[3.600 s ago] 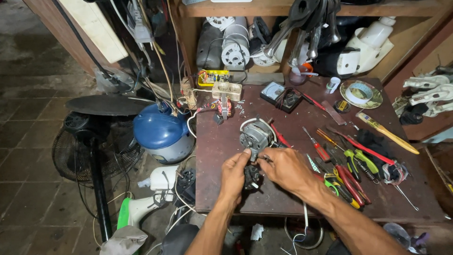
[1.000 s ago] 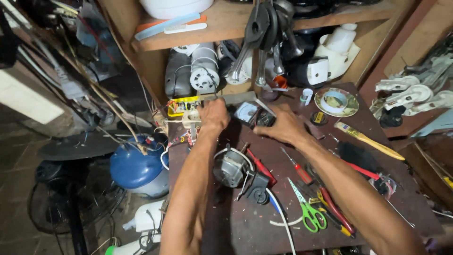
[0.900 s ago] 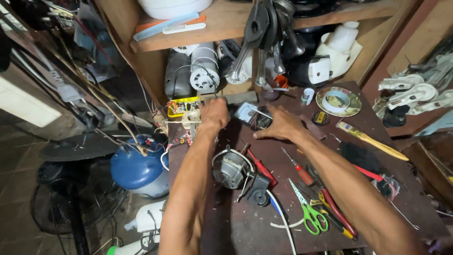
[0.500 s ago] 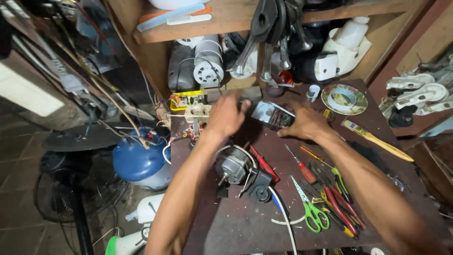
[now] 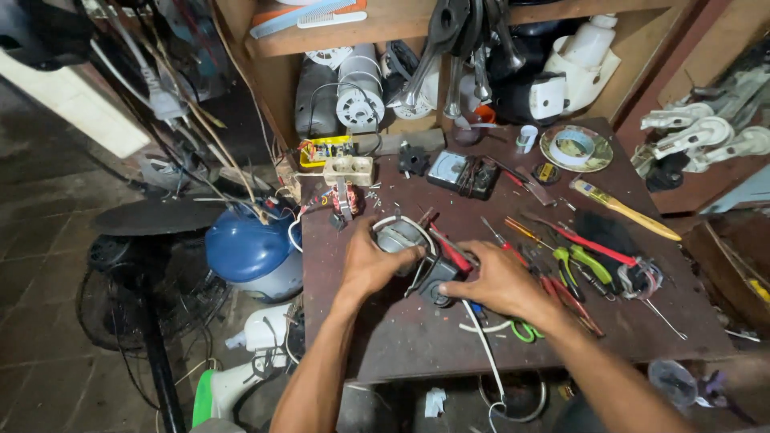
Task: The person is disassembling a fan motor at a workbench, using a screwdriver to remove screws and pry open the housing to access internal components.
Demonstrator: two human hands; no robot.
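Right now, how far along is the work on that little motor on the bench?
Done: the small electric motor lies bare on the workbench, no housing around it. In hand: left hand grips it, right hand pinches its black end part. Left: its white cord hangs loose; screwdrivers lie unused.

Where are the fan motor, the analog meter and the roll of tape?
fan motor (image 5: pixel 399 236), head view, grey housing top.
analog meter (image 5: pixel 451 169), head view, pale dial face.
roll of tape (image 5: pixel 574 146), head view, ring's rim.
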